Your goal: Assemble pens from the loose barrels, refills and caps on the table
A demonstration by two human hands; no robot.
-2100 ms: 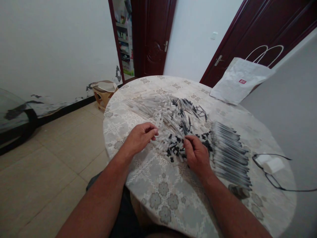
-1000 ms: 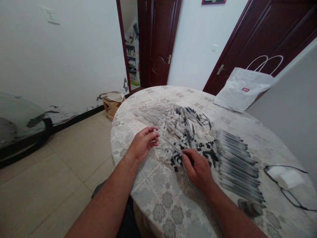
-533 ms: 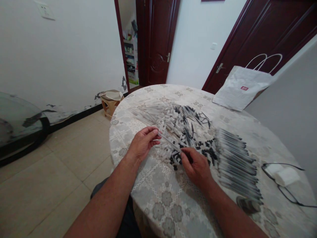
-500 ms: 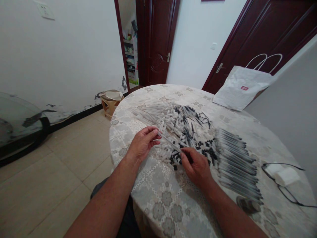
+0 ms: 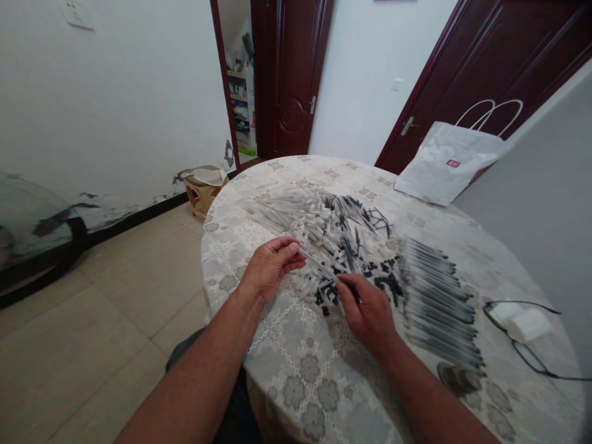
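A slim translucent pen point(image 5: 318, 264) is stretched between my two hands over the table. My left hand point(image 5: 272, 265) pinches its far-left end between thumb and fingers. The other end sits in the closed fingers of my right hand point(image 5: 367, 308). Beneath and beyond them spreads a pile of clear pen barrels point(image 5: 282, 209). Thin black refills point(image 5: 349, 246) lie among the barrels, and small black caps point(image 5: 391, 283) are scattered close to my right hand. To the right, a row of assembled pens point(image 5: 439, 302) lies side by side.
The round table wears a patterned cloth point(image 5: 309, 370). Eyeglasses point(image 5: 527, 354) and folded white tissue point(image 5: 530, 324) lie at the right, near a small round dark object point(image 5: 457, 377). A white paper bag point(image 5: 448, 163) stands at the back right. Left of the table is a stool point(image 5: 203, 188).
Both hands still hold the pen in nearly the same place. The fingers of my left hand have closed in slightly, and the whole view has shifted a little.
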